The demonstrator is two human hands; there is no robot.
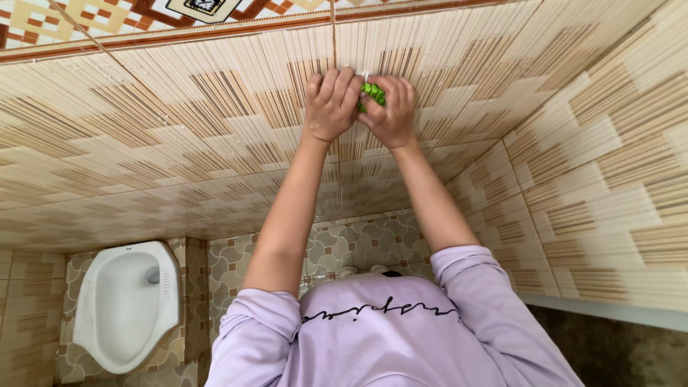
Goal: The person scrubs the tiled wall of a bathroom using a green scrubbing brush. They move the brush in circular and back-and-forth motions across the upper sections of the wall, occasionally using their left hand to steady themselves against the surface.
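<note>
Both hands, L (331, 104) & R (390, 111), closed round green scrubber (373, 93) against wall tile (179, 129); prob. light, soft, squashy; best held round its bulk.

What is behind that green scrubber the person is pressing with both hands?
Behind the bright green scrubber is the beige patterned wall tile, near a grout line. The left hand and right hand cover most of the scrubber, so the tile directly underneath stays hidden.

White squat toilet (125, 304) set in patterned floor tiles (362, 244), beige striped wall tiles (179, 143)
</note>
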